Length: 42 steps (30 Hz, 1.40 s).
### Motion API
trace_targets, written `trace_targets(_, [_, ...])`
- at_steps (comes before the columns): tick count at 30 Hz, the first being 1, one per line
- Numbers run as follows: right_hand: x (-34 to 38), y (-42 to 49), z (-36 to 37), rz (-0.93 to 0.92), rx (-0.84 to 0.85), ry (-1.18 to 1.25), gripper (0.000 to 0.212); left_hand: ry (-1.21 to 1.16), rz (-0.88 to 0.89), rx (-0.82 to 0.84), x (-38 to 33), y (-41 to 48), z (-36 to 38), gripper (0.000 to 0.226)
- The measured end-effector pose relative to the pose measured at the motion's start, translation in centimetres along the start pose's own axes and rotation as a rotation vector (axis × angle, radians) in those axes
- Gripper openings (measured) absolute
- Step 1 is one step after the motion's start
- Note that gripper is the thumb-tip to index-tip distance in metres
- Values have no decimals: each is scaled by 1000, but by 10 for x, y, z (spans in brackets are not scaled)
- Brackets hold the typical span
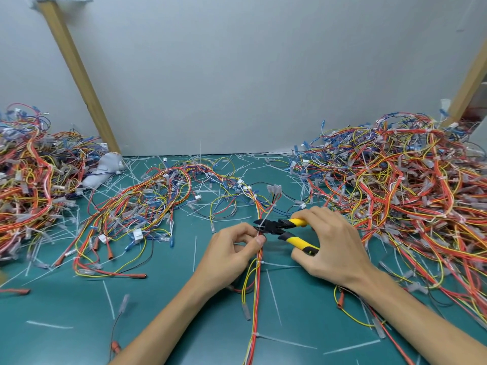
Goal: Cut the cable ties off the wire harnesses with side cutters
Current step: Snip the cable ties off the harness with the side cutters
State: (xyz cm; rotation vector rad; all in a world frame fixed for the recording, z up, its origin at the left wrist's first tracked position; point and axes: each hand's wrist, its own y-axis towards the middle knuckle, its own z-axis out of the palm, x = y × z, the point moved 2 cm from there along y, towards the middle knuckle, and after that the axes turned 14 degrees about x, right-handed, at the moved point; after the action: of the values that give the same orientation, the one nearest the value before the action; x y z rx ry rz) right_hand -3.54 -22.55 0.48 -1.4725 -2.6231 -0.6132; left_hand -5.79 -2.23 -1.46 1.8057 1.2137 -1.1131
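Note:
A wire harness [257,285] of red, orange and yellow wires runs down the middle of the green mat toward me. My left hand [232,254] pinches it between thumb and fingers. My right hand [332,246] grips the yellow-handled side cutters [283,229], handles spread. Their black jaws point left and meet the harness just above my left thumb, where a white cable tie [267,214] sticks up. Two more white ties [259,263] [254,334] wrap the harness lower down.
Large tangled heaps of harnesses lie at the left [34,185] and right [411,196], with a smaller heap [147,204] in the middle. Cut white tie strips litter the green mat [66,312]. A white wall and two slanted wooden posts [76,75] stand behind.

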Motion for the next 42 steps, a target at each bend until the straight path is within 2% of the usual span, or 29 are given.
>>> trace_targets(12, [1, -1, -1, 60, -3, -5, 30, 33, 1, 2, 0, 0, 0, 17])
trace_targets(42, [-4, 2, 3, 111, 110, 47, 28, 27, 7, 11, 0, -1, 0, 17])
